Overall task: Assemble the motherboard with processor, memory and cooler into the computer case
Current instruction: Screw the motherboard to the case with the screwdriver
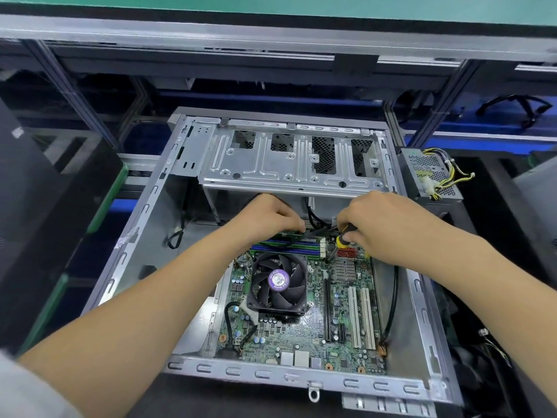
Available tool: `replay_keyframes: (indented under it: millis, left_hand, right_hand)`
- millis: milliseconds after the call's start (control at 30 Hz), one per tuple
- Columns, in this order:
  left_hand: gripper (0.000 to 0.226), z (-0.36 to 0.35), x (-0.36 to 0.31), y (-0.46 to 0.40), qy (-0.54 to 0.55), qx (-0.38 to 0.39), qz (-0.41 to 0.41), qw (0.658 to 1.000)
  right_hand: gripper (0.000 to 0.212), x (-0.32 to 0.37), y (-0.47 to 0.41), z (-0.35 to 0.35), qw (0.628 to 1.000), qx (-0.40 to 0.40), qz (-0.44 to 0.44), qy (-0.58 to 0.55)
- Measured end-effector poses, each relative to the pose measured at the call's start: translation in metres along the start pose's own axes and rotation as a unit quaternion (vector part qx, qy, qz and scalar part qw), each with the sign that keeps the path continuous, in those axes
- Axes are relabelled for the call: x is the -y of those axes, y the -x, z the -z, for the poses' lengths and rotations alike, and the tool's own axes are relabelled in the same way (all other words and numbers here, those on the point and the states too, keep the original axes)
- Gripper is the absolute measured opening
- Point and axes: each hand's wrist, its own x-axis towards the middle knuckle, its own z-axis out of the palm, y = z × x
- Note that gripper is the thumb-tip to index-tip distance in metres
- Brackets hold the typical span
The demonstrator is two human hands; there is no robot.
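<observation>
The computer case (272, 245) lies open on its side in the middle of my bench (241, 399), and the one motherboard (304, 312) sits flat inside it, toward the case's right and near walls. On the board I count one cooler (278, 283) with a black fan and a purple centre label, four memory slots (287, 245) in blue and green just beyond it, two white expansion slots (360, 318) and one long black one (327, 309) to its right.

My left hand (269, 217) is curled over the far end of the memory slots, fingertips pinching down at the board's far edge; what exactly they pinch I cannot tell, as the hand hides it. My right hand (381, 220) grips one screwdriver (343, 238) with a yellow-and-black handle, its shaft slanting down to the board's far part, beside the red connectors (348, 253).

One black cable (391, 303) runs along the board's right edge. Beyond my hands the case's metal drive cage (289, 159) spans the far wall. One power supply (431, 173) with a bundle of yellow and black wires stands outside the case, by its far right corner.
</observation>
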Motion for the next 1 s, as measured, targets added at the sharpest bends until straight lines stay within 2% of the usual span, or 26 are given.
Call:
replay_keyframes:
  millis: [67, 200, 333, 433, 533, 633, 700, 800, 900, 1000]
  left_hand:
    - [0.008, -0.005, -0.001, 0.002, -0.011, 0.046, -0.031, 0.998]
    - [0.023, -0.027, -0.007, 0.009, -0.016, 0.097, -0.091, 0.991]
    - [0.017, -0.044, -0.009, 0.007, 0.016, 0.047, -0.140, 0.989]
    - [0.014, -0.051, -0.007, 0.005, 0.008, -0.008, -0.143, 0.990]
    - [0.015, -0.056, -0.008, 0.005, 0.007, -0.013, -0.138, 0.990]
    - [0.010, -0.056, -0.008, 0.006, -0.004, -0.015, -0.142, 0.990]
    - [0.016, -0.053, -0.007, 0.005, -0.009, -0.021, -0.152, 0.988]
    - [0.011, -0.053, -0.008, 0.009, -0.002, -0.029, -0.159, 0.987]
    - [0.021, -0.056, -0.016, 0.010, 0.006, -0.047, -0.164, 0.985]
    - [0.042, -0.060, -0.026, 0.005, 0.005, -0.051, -0.149, 0.987]
  right_hand:
    - [0.020, 0.001, -0.001, 0.000, 1.000, 0.001, 0.001, 0.005]
    - [0.020, 0.002, -0.002, -0.001, 1.000, -0.002, 0.002, 0.016]
    - [0.025, 0.005, -0.003, -0.002, 0.999, -0.012, 0.008, 0.038]
    - [0.033, 0.006, -0.002, -0.001, 0.999, -0.021, 0.009, 0.036]
    - [0.041, 0.000, 0.005, 0.009, 1.000, -0.026, 0.005, 0.002]
    - [0.029, -0.005, 0.007, 0.019, 0.999, -0.031, 0.013, 0.008]
    - [0.021, -0.003, 0.005, 0.021, 1.000, -0.014, 0.016, 0.003]
    - [0.017, -0.001, 0.000, 0.021, 1.000, -0.014, 0.019, 0.008]
    - [0.016, 0.000, -0.002, 0.024, 1.000, -0.007, 0.015, 0.021]
    - [0.011, 0.000, -0.002, 0.026, 0.999, 0.000, 0.013, 0.033]
